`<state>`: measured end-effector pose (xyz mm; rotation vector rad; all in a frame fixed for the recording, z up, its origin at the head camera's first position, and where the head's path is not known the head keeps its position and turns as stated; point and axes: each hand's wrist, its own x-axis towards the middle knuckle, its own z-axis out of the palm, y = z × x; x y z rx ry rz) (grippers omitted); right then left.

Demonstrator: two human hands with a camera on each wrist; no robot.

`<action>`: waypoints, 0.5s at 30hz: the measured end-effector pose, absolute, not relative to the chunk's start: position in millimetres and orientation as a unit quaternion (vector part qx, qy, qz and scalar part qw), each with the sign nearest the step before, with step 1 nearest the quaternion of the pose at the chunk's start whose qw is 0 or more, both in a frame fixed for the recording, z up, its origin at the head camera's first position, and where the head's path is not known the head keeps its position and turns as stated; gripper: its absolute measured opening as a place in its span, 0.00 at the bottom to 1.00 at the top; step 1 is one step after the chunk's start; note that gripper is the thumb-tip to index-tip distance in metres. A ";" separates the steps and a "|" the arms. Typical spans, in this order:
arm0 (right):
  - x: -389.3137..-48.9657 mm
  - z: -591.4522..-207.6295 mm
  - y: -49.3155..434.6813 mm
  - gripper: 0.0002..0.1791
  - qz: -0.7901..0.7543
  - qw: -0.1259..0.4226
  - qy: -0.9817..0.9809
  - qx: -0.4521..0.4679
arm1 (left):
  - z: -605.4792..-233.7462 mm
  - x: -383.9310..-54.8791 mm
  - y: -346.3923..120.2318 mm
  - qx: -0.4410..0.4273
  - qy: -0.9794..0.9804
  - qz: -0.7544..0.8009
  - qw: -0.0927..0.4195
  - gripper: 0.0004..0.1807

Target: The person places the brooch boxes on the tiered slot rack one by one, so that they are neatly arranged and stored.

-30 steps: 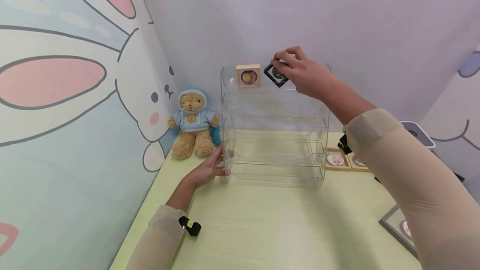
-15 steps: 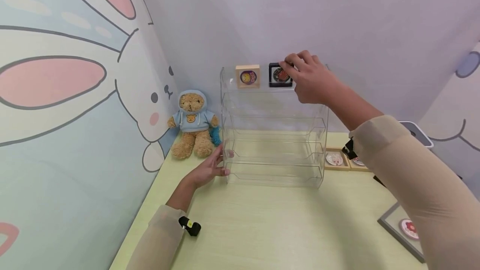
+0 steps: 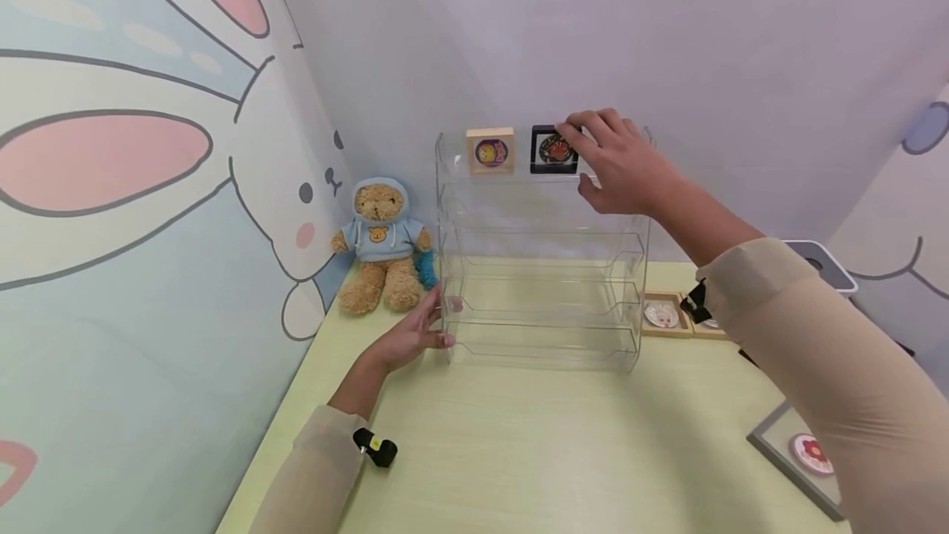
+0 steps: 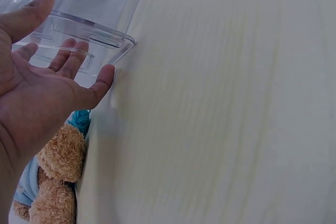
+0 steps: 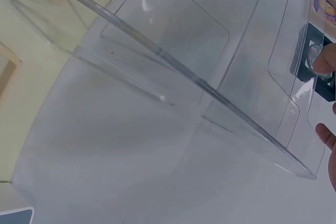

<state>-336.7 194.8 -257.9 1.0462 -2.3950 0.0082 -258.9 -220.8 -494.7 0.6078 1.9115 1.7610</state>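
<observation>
A clear acrylic tiered rack (image 3: 549, 325) stands on the pale table against the wall. On its top tier, a small black square frame (image 3: 544, 163) with a red-and-dark round badge sits upright, to the right of a light wooden frame (image 3: 490, 152). My right hand (image 3: 626, 167) has its fingertips at the black frame's upper right corner, the thumb apart from it below. The right wrist view shows a fingertip on the front of that frame (image 5: 306, 72). Low on the rack's left side, my left hand (image 3: 404, 343) rests with spread fingers against the side panel.
A teddy bear (image 3: 381, 245) in a blue hoodie sits left of the rack. Wooden frames with round badges, one of them a pink one (image 3: 662, 314), lie to the right. A grey frame (image 3: 789, 468) with a red flower badge lies nearer, partly under my right sleeve.
The black frame has turned from tilted on its corner to square on the top tier. My right hand has shifted slightly right and down, its thumb now off the frame. The left hand stays put.
</observation>
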 end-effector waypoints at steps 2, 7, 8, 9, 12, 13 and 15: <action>-336.0 -258.1 197.0 0.43 0.013 0.267 -0.883 0.386 | -495.0 -259.6 -220.9 0.220 0.697 0.641 0.234 0.62; -333.5 -257.7 206.1 0.42 0.033 0.298 -0.867 0.397 | -494.7 -258.6 -221.2 0.217 0.699 0.640 0.233 0.62; -332.5 -257.4 209.0 0.42 0.038 0.307 -0.862 0.402 | -494.2 -258.2 -221.0 0.216 0.699 0.640 0.234 0.62; -331.2 -256.9 212.3 0.41 0.045 0.315 -0.857 0.405 | -493.9 -257.8 -220.8 0.217 0.699 0.640 0.234 0.62; -326.3 -255.7 224.9 0.41 0.064 0.333 -0.848 0.408 | -492.5 -257.2 -220.3 0.214 0.699 0.640 0.237 0.63; -324.3 -255.7 229.9 0.41 0.069 0.335 -0.848 0.405 | -492.2 -257.2 -220.2 0.214 0.699 0.640 0.237 0.63; -319.8 -256.3 240.2 0.43 0.079 0.332 -0.853 0.395 | -492.3 -257.6 -220.6 0.214 0.700 0.639 0.238 0.63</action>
